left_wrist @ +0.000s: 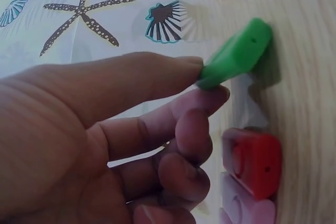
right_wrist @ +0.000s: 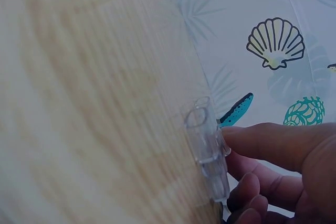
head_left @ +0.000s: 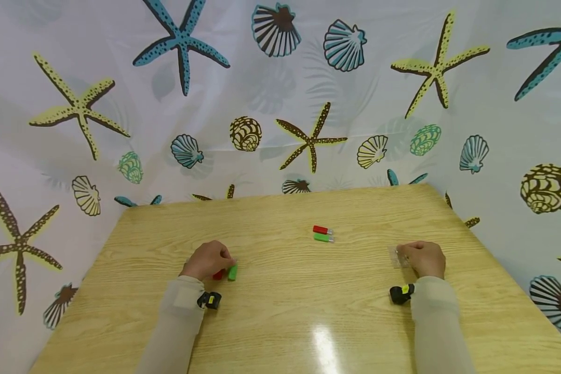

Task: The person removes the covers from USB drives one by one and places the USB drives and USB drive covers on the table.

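Observation:
My left hand pinches a green USB flash drive between thumb and index finger at the left of the table. Just beside it lie a red flash drive and a pale pink one, partly hidden behind the fingers. On the right side, my right hand pinches a small clear plastic cap at its fingertips. More clear caps lie against it, and their number is hard to make out. Toward the middle back, a red flash drive and a green flash drive lie side by side, connectors bare.
The light wooden table has its far edge against a white curtain printed with starfish and shells. This curtain also hangs along the left and right sides. Light glares off the table near the front.

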`<state>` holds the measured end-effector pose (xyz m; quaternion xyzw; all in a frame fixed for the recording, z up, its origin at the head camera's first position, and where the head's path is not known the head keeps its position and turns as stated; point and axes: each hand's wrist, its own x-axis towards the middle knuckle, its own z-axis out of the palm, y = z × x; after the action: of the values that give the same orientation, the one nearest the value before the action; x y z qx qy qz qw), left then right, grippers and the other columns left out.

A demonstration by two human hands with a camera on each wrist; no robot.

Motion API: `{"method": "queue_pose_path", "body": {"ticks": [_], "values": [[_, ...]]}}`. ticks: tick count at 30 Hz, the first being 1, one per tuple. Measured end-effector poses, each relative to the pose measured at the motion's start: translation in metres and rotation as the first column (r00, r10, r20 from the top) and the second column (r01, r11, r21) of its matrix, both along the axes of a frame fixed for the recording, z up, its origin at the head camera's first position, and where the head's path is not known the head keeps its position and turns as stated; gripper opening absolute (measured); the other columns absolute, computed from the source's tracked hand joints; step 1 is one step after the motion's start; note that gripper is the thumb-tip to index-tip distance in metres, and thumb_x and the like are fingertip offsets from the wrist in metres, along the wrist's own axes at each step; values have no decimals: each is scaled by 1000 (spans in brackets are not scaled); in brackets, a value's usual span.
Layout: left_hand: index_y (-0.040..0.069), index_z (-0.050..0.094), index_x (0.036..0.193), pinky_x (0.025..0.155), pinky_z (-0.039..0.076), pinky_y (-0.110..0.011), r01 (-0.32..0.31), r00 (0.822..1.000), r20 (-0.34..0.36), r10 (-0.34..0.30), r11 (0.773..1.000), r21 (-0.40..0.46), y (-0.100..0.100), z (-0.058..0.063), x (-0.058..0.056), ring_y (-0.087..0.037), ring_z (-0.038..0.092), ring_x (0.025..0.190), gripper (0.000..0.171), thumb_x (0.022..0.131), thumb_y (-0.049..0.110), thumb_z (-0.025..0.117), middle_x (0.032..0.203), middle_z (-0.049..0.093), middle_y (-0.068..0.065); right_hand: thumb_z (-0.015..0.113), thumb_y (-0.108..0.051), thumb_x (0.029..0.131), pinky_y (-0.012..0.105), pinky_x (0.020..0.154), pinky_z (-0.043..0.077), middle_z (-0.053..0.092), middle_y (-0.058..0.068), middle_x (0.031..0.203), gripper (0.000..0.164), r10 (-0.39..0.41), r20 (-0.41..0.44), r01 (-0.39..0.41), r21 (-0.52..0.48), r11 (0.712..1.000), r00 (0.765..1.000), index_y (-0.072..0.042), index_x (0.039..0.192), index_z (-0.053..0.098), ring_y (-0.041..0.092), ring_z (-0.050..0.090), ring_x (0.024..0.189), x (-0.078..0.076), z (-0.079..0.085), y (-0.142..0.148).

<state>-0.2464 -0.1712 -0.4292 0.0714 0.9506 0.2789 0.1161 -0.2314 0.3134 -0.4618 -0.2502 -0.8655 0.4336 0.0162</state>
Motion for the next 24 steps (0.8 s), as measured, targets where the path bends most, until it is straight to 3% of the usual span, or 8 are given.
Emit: {"method": "queue_pose_path", "body": {"ticks": [8,14,24], "values": [[5,68,70,46,32,-24,0,1000,-22,0,1000,-15,-1,-4,-1,-11,39,48,22,88,18,69,62,63,-7,67,-34,87,30,42,38,58,-3,61,40,-4,4,4,-16,1000,1000,1,107,69,14,39,47,-1,0,-1],[6,68,72,47,34,-24,-4,1000,-14,4,1000,-21,-2,-6,-1,-12,43,51,20,88,18,69,65,64,-5,65,-33,88,30,40,39,55,-4,55,41,3,7,-3,-32,999,1000,2,110,68,12,38,43,-1,2,0],[6,69,76,46,35,-24,-9,1000,-16,8,1000,-13,-4,-10,-4,-13,46,53,17,87,18,69,70,64,-4,67,-33,87,32,45,40,63,0,76,41,0,-5,0,-19,1000,1000,2,107,70,16,41,53,4,4,-3]]}}
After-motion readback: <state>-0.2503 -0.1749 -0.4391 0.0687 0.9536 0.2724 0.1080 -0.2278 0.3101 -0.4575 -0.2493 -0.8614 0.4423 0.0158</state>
